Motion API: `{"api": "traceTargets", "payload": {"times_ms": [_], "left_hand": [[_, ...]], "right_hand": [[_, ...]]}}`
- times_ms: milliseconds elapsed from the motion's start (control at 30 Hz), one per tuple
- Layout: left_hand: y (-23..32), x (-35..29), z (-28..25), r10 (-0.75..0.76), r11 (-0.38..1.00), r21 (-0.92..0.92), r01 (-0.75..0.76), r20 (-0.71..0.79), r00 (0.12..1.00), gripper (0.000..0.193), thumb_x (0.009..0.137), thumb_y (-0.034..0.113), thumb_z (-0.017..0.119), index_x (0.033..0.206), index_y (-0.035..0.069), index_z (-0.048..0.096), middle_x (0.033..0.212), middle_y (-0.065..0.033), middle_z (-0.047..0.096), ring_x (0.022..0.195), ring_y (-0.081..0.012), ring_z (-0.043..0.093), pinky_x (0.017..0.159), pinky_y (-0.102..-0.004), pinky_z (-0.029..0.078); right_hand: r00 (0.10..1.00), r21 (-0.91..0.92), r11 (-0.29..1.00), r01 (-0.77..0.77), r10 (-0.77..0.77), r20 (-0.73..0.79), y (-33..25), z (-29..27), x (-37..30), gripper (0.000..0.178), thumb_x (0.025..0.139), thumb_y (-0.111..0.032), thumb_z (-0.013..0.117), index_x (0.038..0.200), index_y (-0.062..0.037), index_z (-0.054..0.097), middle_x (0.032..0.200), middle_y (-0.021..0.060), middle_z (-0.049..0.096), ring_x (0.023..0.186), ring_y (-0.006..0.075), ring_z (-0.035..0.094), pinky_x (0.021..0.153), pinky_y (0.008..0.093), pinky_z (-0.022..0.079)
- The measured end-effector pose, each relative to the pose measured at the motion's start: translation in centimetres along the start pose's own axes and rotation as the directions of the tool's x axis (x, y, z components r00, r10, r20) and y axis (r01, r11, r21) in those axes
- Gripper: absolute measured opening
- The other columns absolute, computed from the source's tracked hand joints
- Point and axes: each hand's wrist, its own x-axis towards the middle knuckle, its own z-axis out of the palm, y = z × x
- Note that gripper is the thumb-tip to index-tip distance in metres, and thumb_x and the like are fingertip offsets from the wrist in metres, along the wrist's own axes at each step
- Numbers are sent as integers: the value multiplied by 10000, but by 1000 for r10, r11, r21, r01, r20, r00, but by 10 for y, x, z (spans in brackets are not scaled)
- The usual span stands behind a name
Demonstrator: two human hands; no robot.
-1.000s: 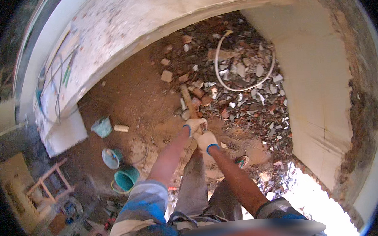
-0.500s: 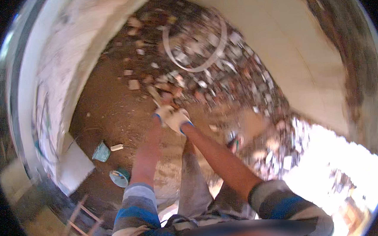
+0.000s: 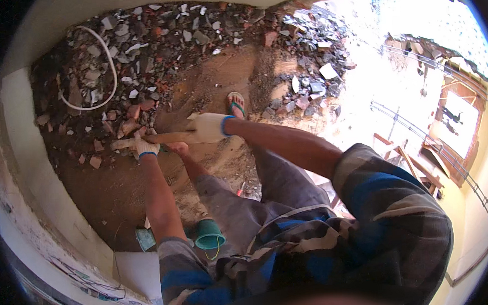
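Both my hands wear pale work gloves with blue cuffs, and both are closed around a wooden handle [image 3: 167, 137] held roughly level in front of me. My left hand [image 3: 144, 145] grips it towards its left end. On the right, my right hand [image 3: 210, 127] wraps round the handle with its palm side hidden. Whatever tool head the handle may have cannot be made out. Just beyond my left hand lie broken brick pieces [image 3: 128, 127] on the dirt.
Rubble [image 3: 192, 30] is heaped along the far wall, with a pale looped hose [image 3: 115, 76] on it. Another debris pile [image 3: 315, 86] lies right. A green bucket [image 3: 210, 235] stands by my leg. My sandalled foot [image 3: 235, 104] is on the dirt floor [image 3: 217, 76].
My view and body have turned to the right. My hands, close together before, are now spread apart along the wooden handle, the right one farther right.
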Motion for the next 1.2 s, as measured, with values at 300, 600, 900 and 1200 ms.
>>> {"api": "traceTargets", "payload": {"times_ms": [300,600,900,1200], "left_hand": [[-247,-43,128,-348,893,387,231,267,898,491,1014,483,715,1321,108,639,1211,-123,684,1108,-337,675,926,-556,571],[-418,-247,241,-676,733,463,498,419,606,300,1014,255,737,1181,43,605,1114,-107,619,1006,-269,649,917,-494,570],[-149,-126,77,-160,984,-22,178,340,927,376,1036,312,721,1279,35,645,1172,-157,650,1056,-310,662,894,-490,559],[149,0,-279,442,523,851,-38,-233,866,521,1120,432,551,1370,-23,603,1150,-184,721,976,-331,702,835,-532,555]], "right_hand": [[819,69,821,-566,570,-65,59,-46,-306,632,967,-438,771,1444,-50,624,1205,244,756,1080,401,757,925,495,595],[329,-71,325,-943,875,-355,44,0,-525,486,930,-283,740,1377,-116,642,991,308,748,923,486,748,758,583,573],[717,-339,664,-666,695,-46,4,-22,-246,539,917,-403,796,1344,-105,656,1020,251,772,975,489,732,822,582,572],[896,-118,990,81,-20,443,-192,113,186,631,1073,-461,620,1536,-40,545,1262,326,699,1185,459,685,953,525,532]]}}
